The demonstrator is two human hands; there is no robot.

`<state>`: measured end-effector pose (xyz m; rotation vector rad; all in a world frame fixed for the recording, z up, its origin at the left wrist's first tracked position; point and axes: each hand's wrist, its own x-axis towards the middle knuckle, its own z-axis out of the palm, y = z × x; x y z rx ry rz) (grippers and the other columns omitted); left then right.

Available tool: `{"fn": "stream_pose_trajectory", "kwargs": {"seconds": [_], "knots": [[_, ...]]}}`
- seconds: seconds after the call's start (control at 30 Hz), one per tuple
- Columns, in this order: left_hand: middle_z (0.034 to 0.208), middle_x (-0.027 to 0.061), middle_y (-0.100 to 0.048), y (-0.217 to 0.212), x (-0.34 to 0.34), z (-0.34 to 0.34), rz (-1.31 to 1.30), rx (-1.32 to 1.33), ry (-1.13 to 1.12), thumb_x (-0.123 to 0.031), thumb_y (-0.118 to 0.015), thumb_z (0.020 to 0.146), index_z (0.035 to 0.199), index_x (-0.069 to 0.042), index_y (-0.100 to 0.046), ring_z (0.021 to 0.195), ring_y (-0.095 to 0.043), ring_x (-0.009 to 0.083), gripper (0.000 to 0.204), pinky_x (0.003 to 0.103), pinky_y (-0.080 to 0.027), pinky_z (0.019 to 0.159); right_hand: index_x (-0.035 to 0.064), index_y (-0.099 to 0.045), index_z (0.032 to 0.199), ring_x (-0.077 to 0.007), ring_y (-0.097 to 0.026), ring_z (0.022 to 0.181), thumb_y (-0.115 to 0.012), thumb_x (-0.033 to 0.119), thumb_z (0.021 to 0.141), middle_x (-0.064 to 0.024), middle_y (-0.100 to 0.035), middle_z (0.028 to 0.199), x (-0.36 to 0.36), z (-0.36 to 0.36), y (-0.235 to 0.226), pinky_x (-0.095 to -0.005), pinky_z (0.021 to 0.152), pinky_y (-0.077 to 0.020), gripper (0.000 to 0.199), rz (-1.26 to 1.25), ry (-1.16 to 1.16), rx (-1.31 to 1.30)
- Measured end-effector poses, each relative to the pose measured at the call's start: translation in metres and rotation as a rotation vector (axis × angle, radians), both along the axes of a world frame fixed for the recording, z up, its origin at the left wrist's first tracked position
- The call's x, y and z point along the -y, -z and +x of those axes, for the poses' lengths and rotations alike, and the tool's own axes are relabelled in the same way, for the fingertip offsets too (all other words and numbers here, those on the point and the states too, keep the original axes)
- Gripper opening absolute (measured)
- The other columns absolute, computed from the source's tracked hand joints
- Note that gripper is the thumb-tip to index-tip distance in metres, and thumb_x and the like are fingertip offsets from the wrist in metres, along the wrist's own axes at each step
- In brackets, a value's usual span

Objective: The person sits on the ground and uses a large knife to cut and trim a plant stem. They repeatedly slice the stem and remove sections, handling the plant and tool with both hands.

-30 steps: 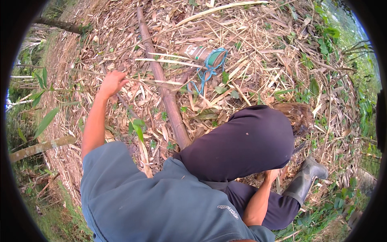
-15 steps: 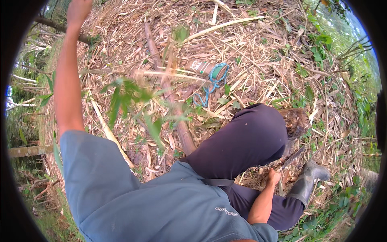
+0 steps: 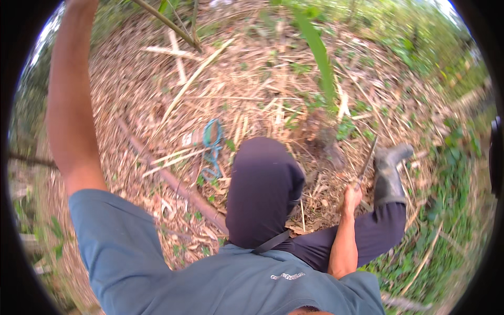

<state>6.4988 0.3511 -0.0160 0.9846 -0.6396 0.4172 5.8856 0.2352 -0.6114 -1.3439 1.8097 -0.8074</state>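
My right hand (image 3: 353,197) is closed around the handle of a machete (image 3: 367,161). Its narrow dark blade points up and away, just left of my boot (image 3: 391,170). My left arm (image 3: 76,110) reaches far up at the left; only the start of my left hand (image 3: 80,4) shows at the picture's edge, its fingers cut off. A thin green-brown stem (image 3: 168,23) slants down from the top edge to the right of that hand. A long green leaf (image 3: 317,52) hangs in the upper middle, close to the camera.
Dry bamboo leaves and split strips (image 3: 197,79) cover the ground. A brown pole (image 3: 173,184) lies left of my bent knee (image 3: 265,168). Beside it is a brown and green case (image 3: 197,137) with blue rope (image 3: 212,147). A stump (image 3: 325,139) stands beyond the knee.
My view has swung right, so the case, pole and knee sit further left. The left hand has risen mostly out of the picture. The machete stays in my right hand, its blade more upright.
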Motion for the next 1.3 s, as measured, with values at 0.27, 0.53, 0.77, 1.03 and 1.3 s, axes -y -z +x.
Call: {"fn": "stream_pose_trajectory", "kwargs": {"seconds": [0.27,0.53,0.77,1.03,1.3], "knots": [[0.057,-0.0061,-0.034,0.126,0.184,-0.148,-0.065,-0.297,0.395,-0.046,-0.050,0.106,0.077,-0.018,-0.047,0.044,-0.032,0.0075,0.040,0.028,-0.026,0.041,0.0002,-0.065,0.094,-0.0094,-0.058,0.065,-0.064,0.009,0.084,-0.0020,-0.064,0.074,-0.023,0.030,-0.191,-0.0259,0.065,-0.0479,0.013,-0.425,0.044,0.484],[0.061,0.0006,-0.047,0.220,0.201,-0.216,0.043,-0.407,0.855,-0.038,-0.051,0.107,0.084,-0.009,-0.052,0.047,-0.043,0.0126,0.037,0.029,-0.034,0.043,-0.0011,-0.061,0.110,-0.0069,-0.058,0.074,-0.067,0.009,0.087,-0.0013,-0.064,0.084,-0.047,0.050,-0.313,-0.0230,0.067,-0.0488,0.026,-0.536,-0.309,0.312],[0.059,-0.0043,-0.041,0.230,0.198,-0.268,-0.022,-0.255,0.646,-0.036,-0.054,0.106,0.081,-0.010,-0.046,0.045,-0.036,0.0042,0.037,0.023,-0.027,0.039,0.0005,-0.054,0.122,-0.0099,-0.058,0.067,-0.072,0.021,0.093,-0.0033,-0.063,0.076,-0.046,0.100,-0.308,-0.0305,0.060,-0.0474,0.040,-0.398,-0.401,0.245],[0.066,-0.0088,-0.034,0.226,0.212,-0.283,0.023,-0.112,0.503,-0.032,-0.052,0.108,0.078,-0.012,-0.050,0.062,-0.030,0.0034,0.036,0.026,-0.025,0.052,0.0010,-0.054,0.121,-0.0204,-0.059,0.057,-0.068,0.024,0.095,-0.0106,-0.061,0.067,-0.037,0.116,-0.276,-0.0369,0.057,-0.0469,0.038,-0.275,-0.385,-0.026],[0.063,-0.0088,-0.035,0.229,0.202,-0.291,-0.034,-0.187,0.722,-0.031,-0.049,0.109,0.079,-0.014,-0.047,0.055,-0.029,0.0017,0.035,0.025,-0.022,0.047,0.0013,-0.053,0.119,-0.0235,-0.064,0.057,-0.067,0.020,0.094,-0.0122,-0.063,0.066,-0.032,0.129,-0.291,-0.0382,0.056,-0.0480,0.034,-0.304,-0.381,-0.032]]}}
